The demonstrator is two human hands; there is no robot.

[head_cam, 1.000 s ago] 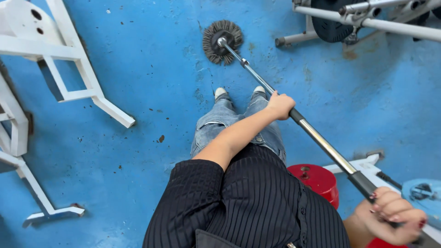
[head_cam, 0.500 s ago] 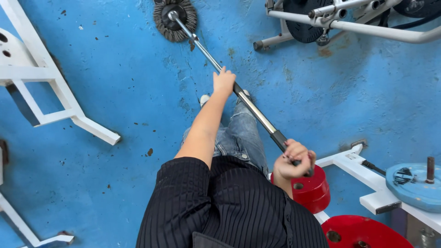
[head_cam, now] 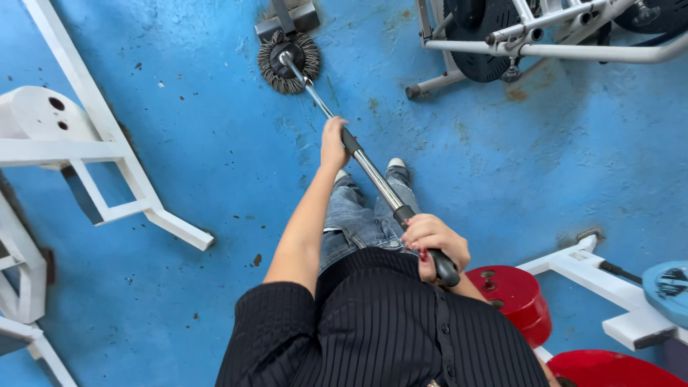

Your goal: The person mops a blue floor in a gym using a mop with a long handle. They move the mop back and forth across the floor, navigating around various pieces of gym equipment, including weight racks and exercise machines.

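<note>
I hold a mop with a metal handle [head_cam: 373, 174] in both hands. My left hand [head_cam: 332, 143] grips the shaft about halfway down, arm stretched forward. My right hand [head_cam: 433, 242] is closed around the black grip at the top end, close to my chest. The round grey string mop head [head_cam: 288, 61] rests on the blue floor [head_cam: 215, 165] ahead of my feet, next to the foot of a grey metal stand [head_cam: 287, 18]. I wear a black striped shirt, jeans and white-toed shoes.
A white metal gym frame [head_cam: 107, 165] stands at the left. Another white frame with black weight plates [head_cam: 487, 43] is at the top right. Red weight plates [head_cam: 512, 294] and a blue plate [head_cam: 666, 287] on a white frame [head_cam: 595, 272] sit at the lower right.
The mop head has slid along the floor to the foot of the grey stand. My right hand has drawn the handle's end in toward my chest, and the view has shifted.
</note>
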